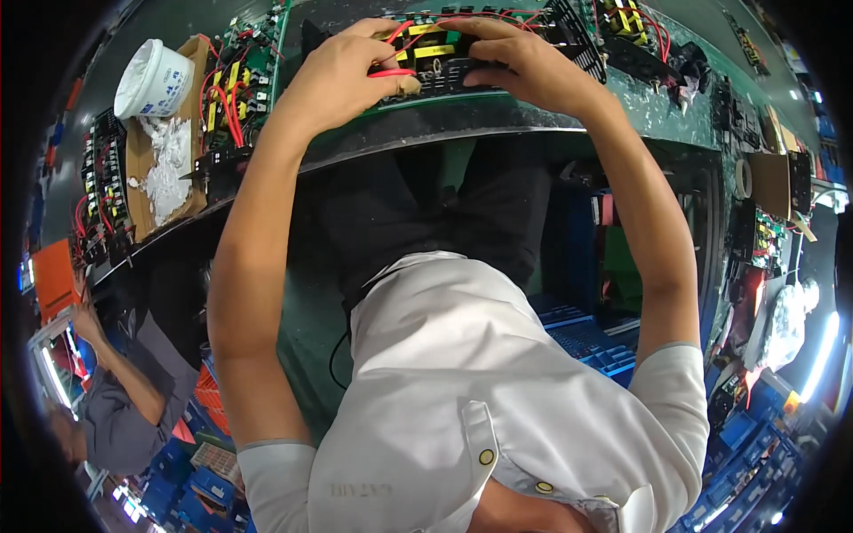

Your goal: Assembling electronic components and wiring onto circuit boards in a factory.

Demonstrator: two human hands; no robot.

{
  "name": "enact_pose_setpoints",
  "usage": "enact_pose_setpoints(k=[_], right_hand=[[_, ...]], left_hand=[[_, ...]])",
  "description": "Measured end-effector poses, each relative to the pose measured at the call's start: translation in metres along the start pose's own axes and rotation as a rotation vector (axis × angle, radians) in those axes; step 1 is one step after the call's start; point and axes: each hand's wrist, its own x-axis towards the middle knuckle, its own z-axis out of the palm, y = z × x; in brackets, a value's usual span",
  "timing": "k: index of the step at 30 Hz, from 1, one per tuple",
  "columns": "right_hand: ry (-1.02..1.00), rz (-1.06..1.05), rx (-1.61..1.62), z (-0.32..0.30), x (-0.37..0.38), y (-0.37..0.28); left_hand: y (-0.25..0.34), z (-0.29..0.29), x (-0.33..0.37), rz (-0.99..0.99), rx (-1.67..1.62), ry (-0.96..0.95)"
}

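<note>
A circuit board [434,51] with yellow-taped parts, red wires and a black slotted metal plate [453,78] lies near the bench's front edge. My left hand [342,75] bends over its left side, fingers and thumb closed about a thick red wire [391,73]. Over the right part, my right hand [529,67] rests with index finger and thumb apart. Its index fingertip is by a thin red wire [462,15] at the board's far side. Whether the right fingertips press on the board cannot be made out.
Left stand similar boards [235,89] and a cardboard box [197,67] holding white paste and a white tub [155,80]. Another wired board [633,27] lies right. A person in grey [133,400] works at lower left. Blue trays [586,342] sit below the bench [666,120].
</note>
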Motion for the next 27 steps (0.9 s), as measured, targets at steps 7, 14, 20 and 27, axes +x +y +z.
enact_pose_setpoints(k=[7,14,20,27], right_hand=[[0.068,-0.146,-0.074,0.0,0.004,0.001],[-0.033,-0.114,0.106,-0.012,0.01,-0.006],[-0.062,-0.072,0.123,-0.009,0.01,0.002],[-0.069,-0.006,0.163,-0.015,0.012,-0.005]], left_hand=[[0.001,0.002,-0.003,0.052,0.085,0.057],[0.01,0.001,-0.002,-0.021,0.104,0.027],[0.006,0.002,-0.001,-0.032,0.074,0.053],[0.017,-0.001,0.002,-0.102,0.09,0.021]])
